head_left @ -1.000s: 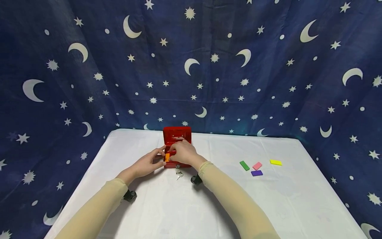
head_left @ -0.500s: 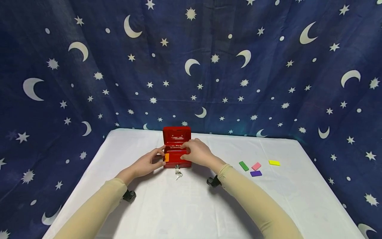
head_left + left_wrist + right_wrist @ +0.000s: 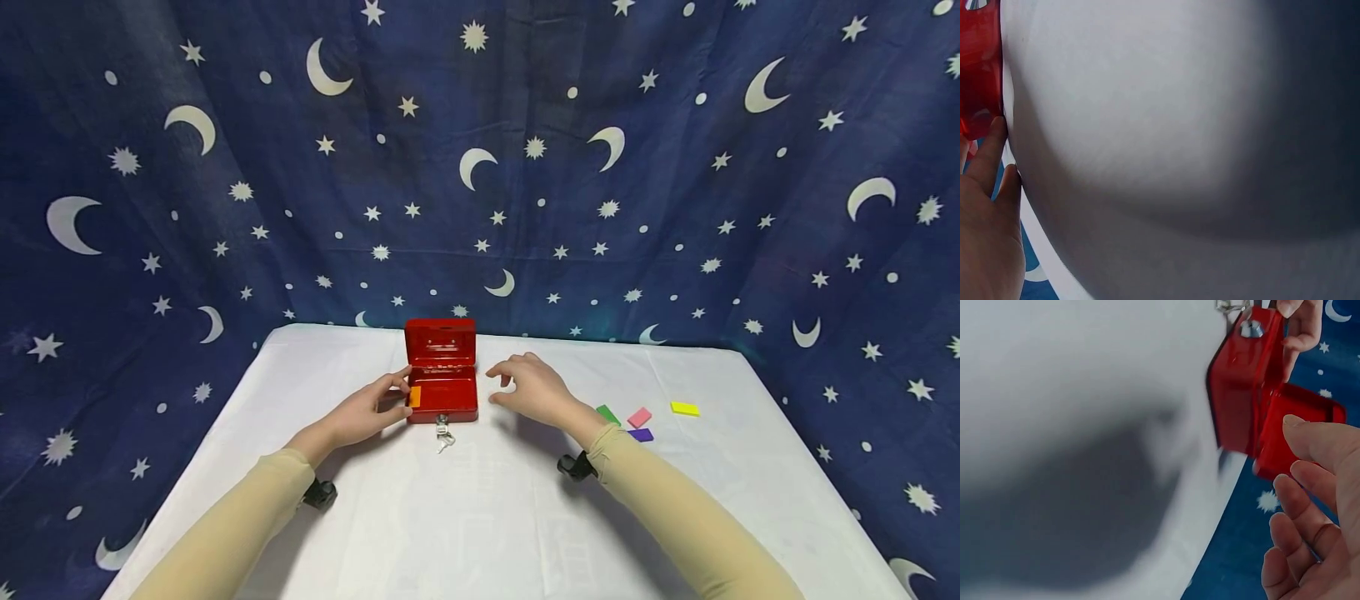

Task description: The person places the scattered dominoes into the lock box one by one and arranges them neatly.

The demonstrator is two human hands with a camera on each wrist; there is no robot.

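White-clothed tabletop [image 3: 465,517] under the left hand [image 3: 362,414] and right hand [image 3: 536,390], a moon-patterned curtain [image 3: 427,50] hung beyond! Between them stood the red box [image 3: 453,390], lid [image 3: 442,333] up, orange block [image 3: 415,397] inside, nearest the left hand, whose spread fingers seemed, partly hidden, to touch its side. The right hand hovered just beside, thumb and fingers parted.

Head view: bright, even light; soft-edged shadows on the white surface [image 3: 480,525] beside both sleeves [image 3: 232,517]. Left wrist view: dimmer, surface out of focus, dark shade at right. Right wrist view: surface blurred, broad shadow lower left; red box [image 3: 1234,412] slightly soft.
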